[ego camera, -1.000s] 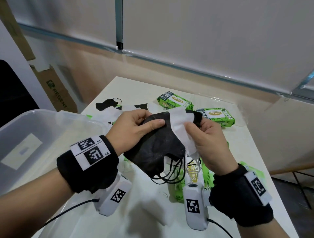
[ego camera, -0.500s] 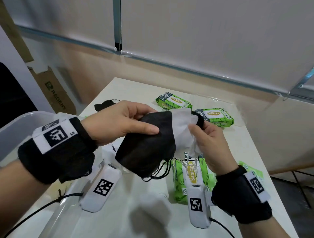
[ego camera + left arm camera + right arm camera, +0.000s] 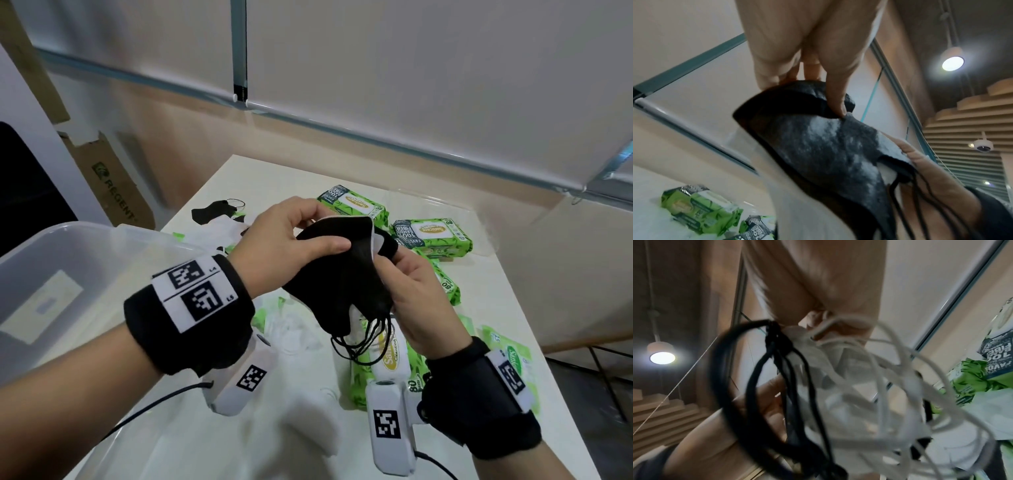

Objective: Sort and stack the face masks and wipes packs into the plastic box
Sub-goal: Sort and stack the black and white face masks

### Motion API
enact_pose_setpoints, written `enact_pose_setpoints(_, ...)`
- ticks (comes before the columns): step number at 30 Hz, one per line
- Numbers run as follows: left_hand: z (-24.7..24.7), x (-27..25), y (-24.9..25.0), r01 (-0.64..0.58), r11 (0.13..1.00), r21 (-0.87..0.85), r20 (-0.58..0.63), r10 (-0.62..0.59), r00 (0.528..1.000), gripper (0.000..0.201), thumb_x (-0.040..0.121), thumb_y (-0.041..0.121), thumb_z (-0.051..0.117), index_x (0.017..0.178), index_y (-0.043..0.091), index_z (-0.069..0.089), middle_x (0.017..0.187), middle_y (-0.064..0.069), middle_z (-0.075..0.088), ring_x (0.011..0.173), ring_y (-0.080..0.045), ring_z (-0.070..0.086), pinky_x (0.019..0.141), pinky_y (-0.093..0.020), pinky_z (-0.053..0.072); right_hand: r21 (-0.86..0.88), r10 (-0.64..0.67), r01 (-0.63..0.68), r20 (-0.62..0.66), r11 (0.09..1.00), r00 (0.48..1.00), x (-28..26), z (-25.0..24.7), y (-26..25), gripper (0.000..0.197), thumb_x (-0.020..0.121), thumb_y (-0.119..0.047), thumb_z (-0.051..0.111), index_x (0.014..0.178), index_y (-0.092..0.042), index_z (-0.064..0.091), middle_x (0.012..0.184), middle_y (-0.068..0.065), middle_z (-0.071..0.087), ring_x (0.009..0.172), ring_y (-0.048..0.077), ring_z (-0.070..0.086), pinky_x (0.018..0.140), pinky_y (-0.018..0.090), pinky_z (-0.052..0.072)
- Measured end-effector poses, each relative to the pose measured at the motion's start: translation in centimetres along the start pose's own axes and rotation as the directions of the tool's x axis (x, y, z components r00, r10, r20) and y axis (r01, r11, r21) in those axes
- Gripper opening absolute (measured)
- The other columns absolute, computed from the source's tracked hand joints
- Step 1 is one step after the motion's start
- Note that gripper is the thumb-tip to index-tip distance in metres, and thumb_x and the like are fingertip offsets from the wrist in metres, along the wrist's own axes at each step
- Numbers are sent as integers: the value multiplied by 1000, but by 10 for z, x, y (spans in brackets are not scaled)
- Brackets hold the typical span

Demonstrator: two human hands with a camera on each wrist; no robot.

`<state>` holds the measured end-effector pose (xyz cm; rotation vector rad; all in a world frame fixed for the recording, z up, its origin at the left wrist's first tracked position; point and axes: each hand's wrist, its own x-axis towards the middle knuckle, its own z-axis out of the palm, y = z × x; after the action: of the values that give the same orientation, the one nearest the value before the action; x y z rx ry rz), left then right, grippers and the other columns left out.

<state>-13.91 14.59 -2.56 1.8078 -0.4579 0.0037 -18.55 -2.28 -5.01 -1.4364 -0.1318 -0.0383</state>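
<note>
The bundle of masks (image 3: 337, 274) now shows almost all black from the head view: a moment earlier a broad white mask lay across its right side, and now only a thin white edge peeks out near the top. Both hands have also swung back towards the plastic box (image 3: 102, 246), whose rim sits just beside the left wrist. I judge the white masks are being tucked behind the black ones, so the bundle is being squared up before it goes into the box — nothing from it is in there yet.

The left hand (image 3: 284, 240) pinches the top of the bundle, thumb laid flat over the black cloth and fingers curled behind. The right hand (image 3: 416, 294) grips the bundle's right edge from below, fingers curled round it, where the ear loops gather.

The masks are soft, matte, folded cloth that sags and creases where pinched; in the left wrist view the black fabric (image 3: 824, 146) looks fuzzy and lets light through. Thin elastic loops — black and white — dangle in a tangle (image 3: 818, 394) and could snag.

The wipes packs (image 3: 431, 236) are glossy, plump green rectangles with pale labels, lying scattered on the smooth white table (image 3: 274, 171). One more black mask (image 3: 212, 212) lies at the far left.
</note>
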Motion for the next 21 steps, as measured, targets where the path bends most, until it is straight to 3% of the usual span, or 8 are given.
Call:
enact_pose_setpoints(2,0,-1,-2,-4,1000,9,-15,4,1000,20,55,55,68,70,43,64,86,14,63,85,-5,60,84,-28,48,-5,-5,5,6,1000,1000,0,0,-1,20,86,-22,56,98,-16,71,94,5,73,89,17,67,75,26,54)
enact_pose_setpoints(4,0,-2,-1,-1,1000,-13,-35,1,999,20,55,52,70,70,41,65,87,14,65,87,-4,61,85,-28,48,-17,-2,2,3,1000,1000,0,0,-2,20,92,-17,53,94,-17,73,93,6,72,88,17,66,74,26,53)
enact_pose_setpoints(8,0,-3,1,4,996,-86,-87,-12,996,19,67,22,82,68,29,65,80,8,65,70,-9,62,66,-23,50,-20,26,-26,6,999,1000,0,0,-4,24,96,-13,49,94,-15,73,91,8,71,84,16,65,71,23,52)
enact_pose_setpoints(11,-1,-4,1,-43,992,-122,-178,21,984,22,66,13,83,67,25,65,76,1,65,64,-12,61,60,-20,49,-23,39,-39,-22,999,999,1,0,-5,24,97,-15,50,91,-2,69,90,12,69,83,20,63,73,27,51)
enact_pose_setpoints(13,-3,-3,1,-67,988,-139,-202,38,979,22,66,10,83,66,23,65,68,4,65,60,-9,60,58,-19,48,-42,33,-35,-49,998,998,1,-1,-4,39,87,-26,60,92,13,58,87,18,61,81,25,55,73,36,46)
enact_pose_setpoints(15,-8,-3,3,-88,984,-157,-148,65,987,21,68,5,80,67,21,66,63,8,64,58,-4,58,57,-17,46,-61,46,-51,-81,997,996,2,-1,-6,52,78,-34,63,92,15,54,86,17,55,82,26,47,72,40,37)
enact_pose_setpoints(18,-12,-4,10,-109,979,-174,67,123,990,20,64,12,78,78,21,66,70,11,67,66,-1,60,64,-13,47,-88,48,-55,-77,995,996,3,-8,-4,27,93,-21,57,93,4,67,84,16,63,80,24,55,70,35,43)
enact_pose_setpoints(21,-7,-2,7,-106,993,-48,178,113,978,26,65,24,74,91,27,67,83,13,71,78,1,63,75,-13,47,-123,46,-46,-5,991,999,1,-7,-6,21,89,-27,60,83,-12,74,76,5,68,71,14,61,61,23,48)
